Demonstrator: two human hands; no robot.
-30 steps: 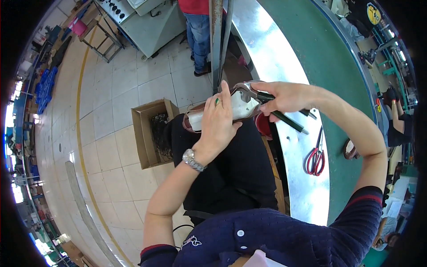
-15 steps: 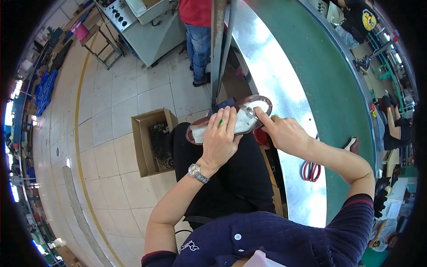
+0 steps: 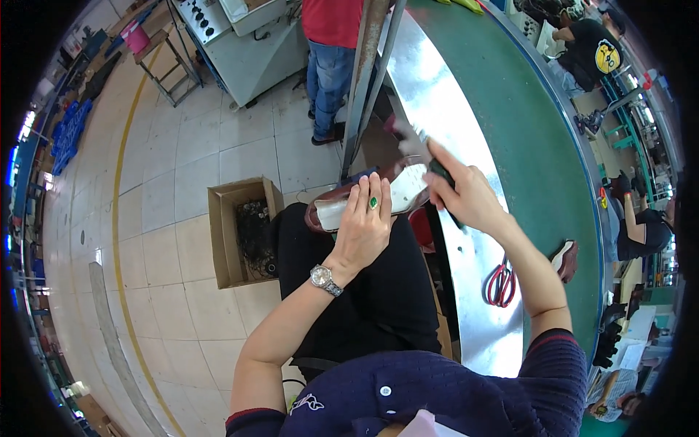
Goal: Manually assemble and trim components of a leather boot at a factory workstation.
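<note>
A brown shoe (image 3: 406, 191) with a white inner sole piece facing up lies across my thighs, its ends pointing left and right. My left hand (image 3: 362, 226) rests over the middle of it, fingers across the white surface and thumb at the near side, gripping it. Above the shoe's right end, my right hand (image 3: 466, 191) is closed round a dark-handled metal tool (image 3: 440, 172). The tool's grey head is smeared by motion, so its kind is unclear. My right hand partly covers the handle.
Red-handled scissors (image 3: 501, 285) lie on the metal ledge (image 3: 473, 320) at my right. Beyond it runs a green belt (image 3: 524, 146) carrying another brown shoe (image 3: 565, 261). A cardboard box (image 3: 222, 244) with dark scraps stands left of my legs. A metal post (image 3: 362, 87) rises ahead, near a person in red (image 3: 331, 33).
My right hand has left the shoe's right end and now holds a dark-handled tool over it. My left hand stays on the shoe. The view has shifted slightly.
</note>
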